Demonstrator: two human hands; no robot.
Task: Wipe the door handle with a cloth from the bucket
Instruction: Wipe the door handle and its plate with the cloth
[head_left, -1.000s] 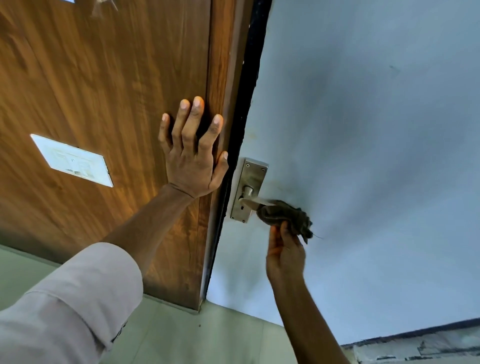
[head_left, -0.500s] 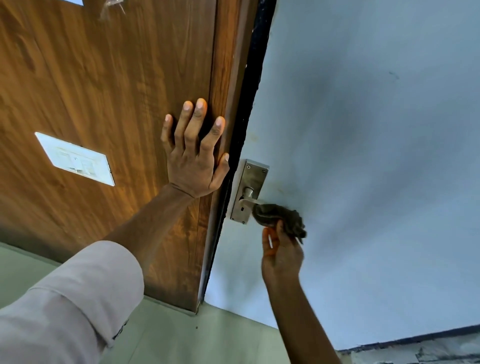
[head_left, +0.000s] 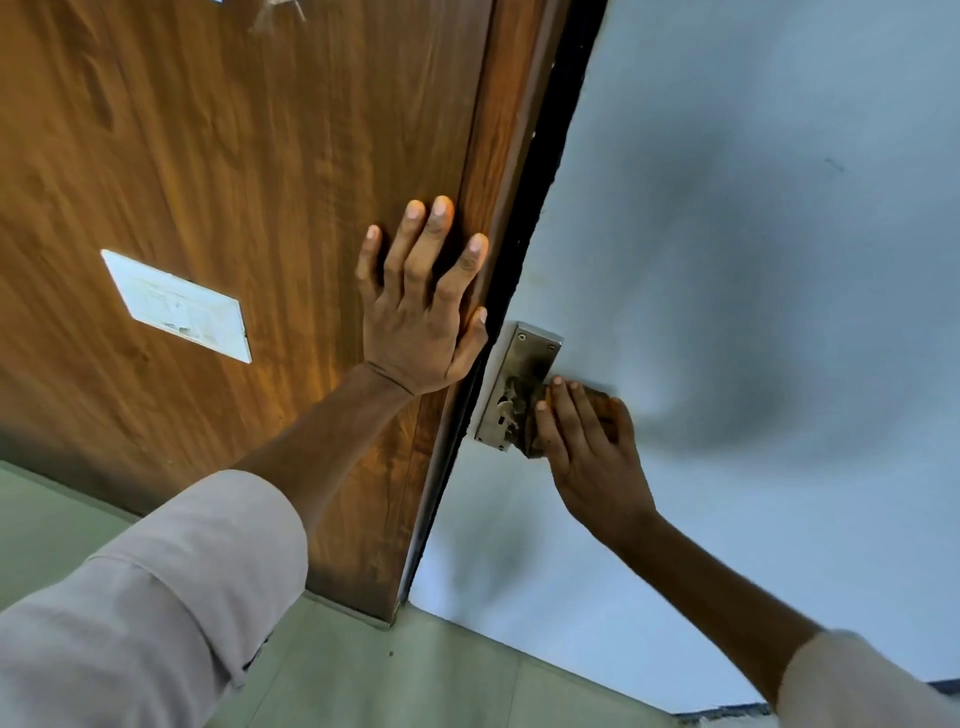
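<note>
right now you are pressing your right hand (head_left: 584, 447), fingers flat and together, over the cloth (head_left: 530, 415) against the door handle (head_left: 511, 395) on the grey door (head_left: 727, 260). your left hand (head_left: 421, 317) is lying open, fingers spread, bracing the wooden panel (head_left: 234, 156). try keeping that brace firm while working the cloth around the lever and down the metal plate (head_left: 524, 358), keyhole included. the lever itself is sitting hidden under cloth and fingers, and the bucket is lying outside the view.
</note>
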